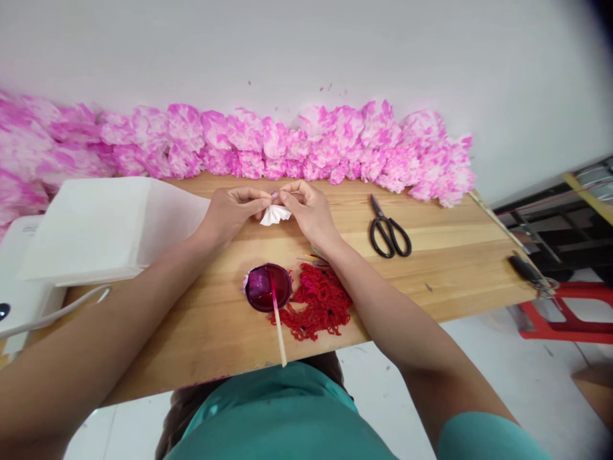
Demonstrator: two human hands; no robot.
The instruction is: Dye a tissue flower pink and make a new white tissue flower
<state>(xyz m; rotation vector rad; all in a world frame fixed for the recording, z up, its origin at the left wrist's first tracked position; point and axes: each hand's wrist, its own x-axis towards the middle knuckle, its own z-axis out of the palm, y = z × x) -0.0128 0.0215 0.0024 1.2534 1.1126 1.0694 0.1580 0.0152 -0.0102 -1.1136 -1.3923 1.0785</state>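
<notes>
Between my two hands is a small piece of white pleated paper [274, 215], fanned out at its lower edge. My left hand [234, 207] pinches its gathered top from the left, thumb and fingers pressed together. From the other side my right hand [309, 207] pinches the same spot, fingers closed. Just below stands a dark bowl [246, 295] of magenta liquid with a purple lump in it. A wooden stick [278, 329] with a pink-stained end leans out of it towards me. Beside the bowl, partly under my right forearm, lies a heap of red yarn [318, 306].
Black-handled scissors [389, 233] lie to the right on the wooden table [431, 255]. A stack of white paper sheets [96, 223] rests at the left over a white device with a cable [57, 314]. Pink and white paper flowers [287, 144] line the wall. A red stool [565, 313] stands at right.
</notes>
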